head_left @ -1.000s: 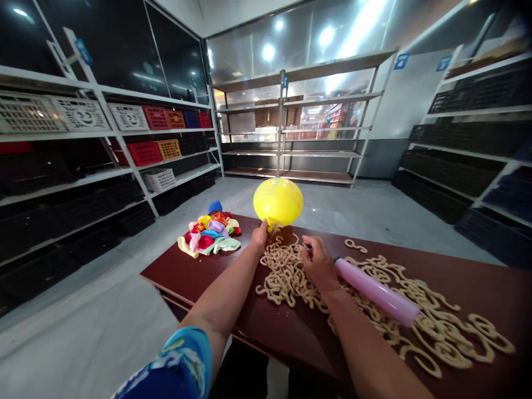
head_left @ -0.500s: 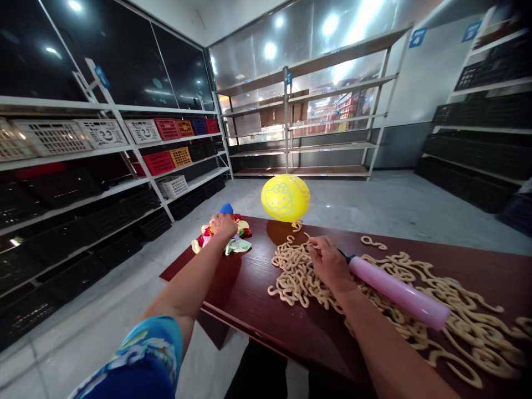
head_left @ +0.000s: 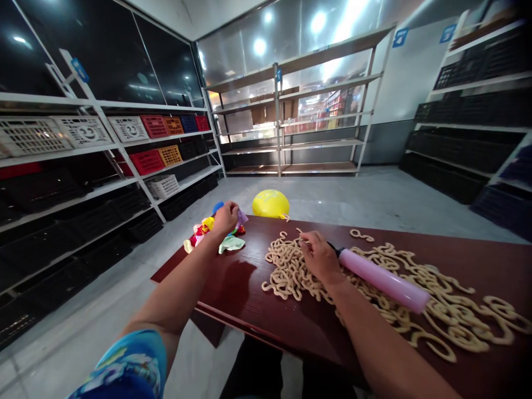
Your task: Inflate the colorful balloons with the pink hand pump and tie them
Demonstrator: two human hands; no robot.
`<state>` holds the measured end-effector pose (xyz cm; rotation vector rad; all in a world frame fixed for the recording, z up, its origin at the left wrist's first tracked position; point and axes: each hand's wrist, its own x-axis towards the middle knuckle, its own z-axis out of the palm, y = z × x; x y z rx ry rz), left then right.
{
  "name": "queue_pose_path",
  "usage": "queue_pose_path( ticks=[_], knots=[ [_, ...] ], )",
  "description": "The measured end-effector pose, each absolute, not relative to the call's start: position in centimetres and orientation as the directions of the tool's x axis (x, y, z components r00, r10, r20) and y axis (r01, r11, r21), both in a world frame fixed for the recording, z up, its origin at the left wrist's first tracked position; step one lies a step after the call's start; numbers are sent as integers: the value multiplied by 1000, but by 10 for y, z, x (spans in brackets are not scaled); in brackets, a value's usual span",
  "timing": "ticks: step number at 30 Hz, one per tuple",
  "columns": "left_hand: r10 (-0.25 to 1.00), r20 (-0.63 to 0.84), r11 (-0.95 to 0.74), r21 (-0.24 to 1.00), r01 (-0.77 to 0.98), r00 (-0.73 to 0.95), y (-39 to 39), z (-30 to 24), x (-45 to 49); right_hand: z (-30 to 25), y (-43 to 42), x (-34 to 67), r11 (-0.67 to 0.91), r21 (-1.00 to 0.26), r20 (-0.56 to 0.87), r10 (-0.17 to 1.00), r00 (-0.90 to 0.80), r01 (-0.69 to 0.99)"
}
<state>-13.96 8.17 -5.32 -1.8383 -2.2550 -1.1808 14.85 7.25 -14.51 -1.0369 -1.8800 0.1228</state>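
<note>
At the table's far left, my left hand (head_left: 226, 216) is closed on a limp purple balloon (head_left: 241, 219), raised a little above a pile of deflated balloons (head_left: 204, 228) in several colours. A pale green balloon (head_left: 231, 244) lies at the pile's near side. My right hand (head_left: 320, 256) rests over a heap of beige curly strands (head_left: 286, 271), its fingers pinched on one strand whose tip (head_left: 299, 230) pokes out. Beside that wrist, a pink balloon pump (head_left: 384, 280) with a black nozzle end lies across the strands. An inflated yellow balloon (head_left: 270, 204) is beyond the far table edge, a beige curl at its neck.
The dark red-brown table (head_left: 249, 310) spans the front. One loose strand (head_left: 361, 235) lies near its far edge. Shelves with white crates (head_left: 127, 128), red crates and black bins line the left. A metal rack (head_left: 277, 122) stands at the back, and more dark bins (head_left: 457, 149) on the right.
My left hand has lifted slightly from the pile with the purple balloon. The yellow balloon has sunk lower behind the table edge. My right hand keeps its pinch; the view has shifted a little.
</note>
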Motion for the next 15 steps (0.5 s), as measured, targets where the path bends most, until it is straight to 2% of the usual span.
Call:
queue_pose_path(
  ticks=[3, 6, 8, 10, 13, 15],
  knots=[
    [883, 385, -113, 728, 676, -267, 80, -46, -107, -140, 69, 149, 652, -570, 673, 719, -171, 500],
    [946, 292, -197, 865, 462, -143, 72, -47, -72, -134, 63, 148, 596, -755, 569, 802, -179, 273],
    [962, 260, -212, 901, 380, -80, 68, -53, -51, -131, 60, 147, 480, -875, 455, 860, -231, 62],
    [959, 277, -238, 898, 370, -58, 66, -61, -31, -129, 57, 145, 344, -933, 359, 880, -310, -105],
    [952, 307, -278, 883, 378, -16, 68, -71, -8, -128, 56, 142, 172, -968, 234, 887, -399, -184],
    [958, 285, -276, 901, 335, 26, 71, -77, 3, -127, 56, 140, 98, -978, 162, 913, -374, -184]
  ],
)
